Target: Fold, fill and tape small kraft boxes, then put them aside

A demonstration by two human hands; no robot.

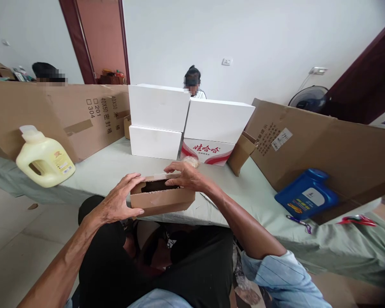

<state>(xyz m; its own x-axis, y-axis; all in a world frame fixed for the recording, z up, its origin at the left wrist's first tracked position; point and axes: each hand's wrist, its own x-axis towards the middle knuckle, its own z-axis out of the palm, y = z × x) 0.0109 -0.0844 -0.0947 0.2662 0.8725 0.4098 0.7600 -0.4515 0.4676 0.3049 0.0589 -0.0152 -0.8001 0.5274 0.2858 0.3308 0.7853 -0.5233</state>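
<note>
A small brown cardboard box (163, 203) sits at the table's near edge, with a dark opening along its top. My left hand (117, 201) grips its left end, thumb on the front face and fingers over the far side. At the right end of the opening, my right hand (189, 176) has its fingers bent around the far top edge, one finger over the gap. What lies inside the box is too dark to make out. Just beyond my right hand is a roll of clear tape (191, 161), partly covered by it.
White boxes (158, 107) are stacked at the back, one printed with red (208, 152). Large cardboard sheets (93, 119) flank the table. A yellow jug (46, 160) stands left; a blue bottle (308, 194) and purple pen (300, 223) lie right. A person (192, 81) sits opposite.
</note>
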